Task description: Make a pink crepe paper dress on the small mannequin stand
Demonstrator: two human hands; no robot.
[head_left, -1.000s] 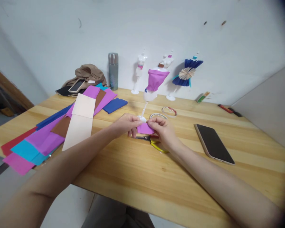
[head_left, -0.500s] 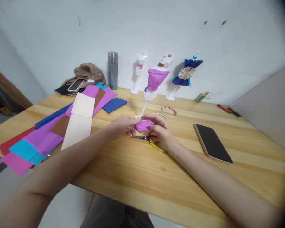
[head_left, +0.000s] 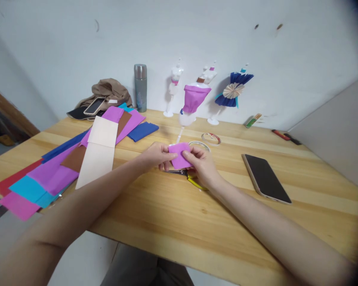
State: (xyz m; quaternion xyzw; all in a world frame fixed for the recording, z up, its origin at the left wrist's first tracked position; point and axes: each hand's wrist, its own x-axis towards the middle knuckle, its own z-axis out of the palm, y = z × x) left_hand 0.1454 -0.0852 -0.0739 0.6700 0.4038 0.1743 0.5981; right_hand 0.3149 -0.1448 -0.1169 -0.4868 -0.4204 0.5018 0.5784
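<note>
A small square of purple crepe paper [head_left: 179,155] is held flat between both hands above the table. My left hand [head_left: 158,155] pinches its left edge, and my right hand [head_left: 203,162] grips its right side with the thumb on top. Beneath the hands lie scissors with yellow handles [head_left: 196,183], partly covered by the right hand. Just behind the paper stands a small dress-form mannequin [head_left: 188,118] wrapped in a purple paper top [head_left: 195,98]; the paper hides its base.
Crepe paper sheets [head_left: 97,159] lie at left, with folded blue paper [head_left: 142,131] beside them. A thermos [head_left: 140,88], a white mannequin [head_left: 175,85] and one in a blue pleated dress [head_left: 233,91] stand along the wall. Tape rolls [head_left: 211,138] and a phone [head_left: 267,178] are at right.
The purple paper, earlier tilted and crumpled between the fingers, is now opened into a flat square facing me. My right thumb has come down onto its front.
</note>
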